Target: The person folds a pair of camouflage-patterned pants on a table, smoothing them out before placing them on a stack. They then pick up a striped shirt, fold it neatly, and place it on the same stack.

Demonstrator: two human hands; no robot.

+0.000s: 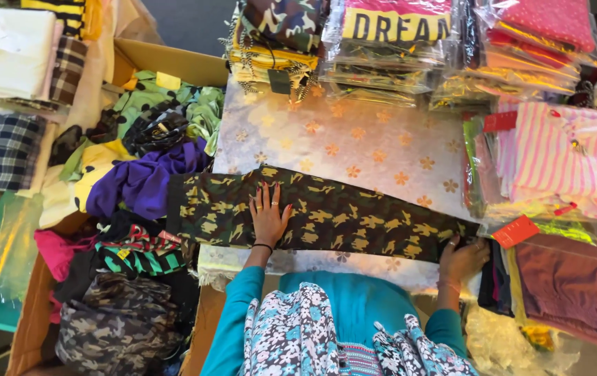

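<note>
Head cam: left hand (268, 212) flat, fingers spread, on camo garment (326, 214); right hand (463, 256) pinches its end. Step looks like fold/smooth; next needs even edges.

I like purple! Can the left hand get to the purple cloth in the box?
Probably yes. The left hand lies flat on the camouflage garment, and the purple cloth sits uncovered on the pile just beside that garment's end.

Worktop (354, 150) under pale floral cloth, lit evenly; grey floor (190, 24) beyond; open cardboard box (173, 61) at left.
</note>
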